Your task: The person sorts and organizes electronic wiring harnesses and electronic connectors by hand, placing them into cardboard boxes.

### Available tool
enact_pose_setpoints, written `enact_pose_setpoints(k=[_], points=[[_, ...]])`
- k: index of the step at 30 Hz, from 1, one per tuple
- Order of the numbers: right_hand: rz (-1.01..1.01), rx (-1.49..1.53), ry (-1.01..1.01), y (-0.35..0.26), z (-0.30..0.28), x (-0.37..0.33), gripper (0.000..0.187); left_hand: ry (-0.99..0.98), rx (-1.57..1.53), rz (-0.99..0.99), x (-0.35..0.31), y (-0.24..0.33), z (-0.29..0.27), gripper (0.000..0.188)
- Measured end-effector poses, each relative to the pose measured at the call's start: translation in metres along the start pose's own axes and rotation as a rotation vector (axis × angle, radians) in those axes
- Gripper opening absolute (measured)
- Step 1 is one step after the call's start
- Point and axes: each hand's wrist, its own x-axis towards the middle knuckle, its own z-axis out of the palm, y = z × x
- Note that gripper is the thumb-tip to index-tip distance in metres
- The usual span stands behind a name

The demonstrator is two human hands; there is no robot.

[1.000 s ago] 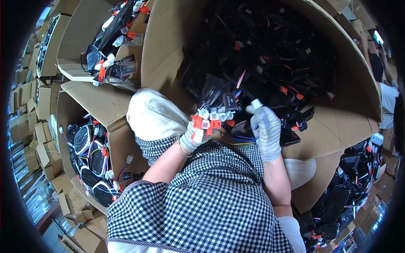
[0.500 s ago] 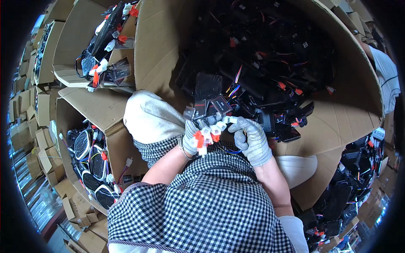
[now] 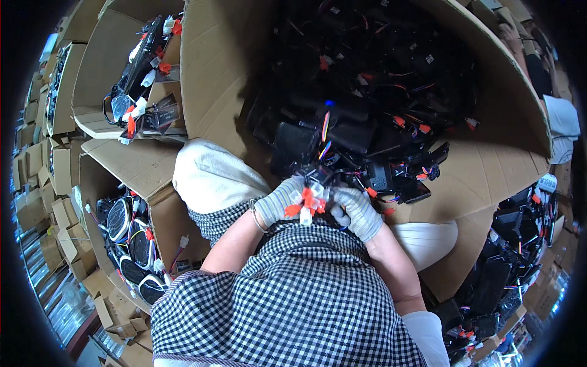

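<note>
In front of my lap, my left hand (image 3: 278, 205), in a pale striped work glove, is closed round a bundle of wires with white and red plug connectors (image 3: 307, 202). Dark parts at the bundle's far end are blurred. My right hand (image 3: 359, 214), gloved alike, has its fingers curled in at the bundle's right side; what is between its fingertips is hidden. Just beyond my hands lie a flat black casing (image 3: 296, 147) and a black unit with wires (image 3: 380, 174), at the near side of a large cardboard box (image 3: 214, 79).
The large box holds a heap of black devices with coloured wires (image 3: 391, 79). Left of my knee stands a box of round-edged black parts (image 3: 142, 241); above it, an open carton (image 3: 95, 79) holds wired parts. More devices (image 3: 489, 281) lie at right. Another person's sleeve (image 3: 559, 116) shows far right.
The connector bundle has turned and shifted slightly right, its dark labelled parts now blurred. My right hand has moved a little left and down, closer to my left hand.
</note>
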Motion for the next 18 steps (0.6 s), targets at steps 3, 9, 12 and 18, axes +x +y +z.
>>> enact_pose_setpoints(k=[3, 9, 12, 18], points=[[0.137, -0.034, -0.013, 0.033, -0.029, 0.001, 0.02, -0.081, 0.845, 0.205, 0.006, 0.036, 0.025, 0.019], [0.073, 0.087, 0.074, 0.052, -0.026, 0.004, 0.02, -0.083, 1.015, 0.059, 0.011, 0.002, 0.015, 0.021], [0.084, 0.077, 0.06, 0.049, -0.034, 0.003, 0.02, -0.255, 0.952, -0.222, 0.01, 0.093, 0.053, 0.028], [0.046, -0.001, 0.025, 0.05, -0.035, 0.004, 0.019, -0.116, 0.839, 0.031, 0.012, 0.03, 0.032, 0.027]])
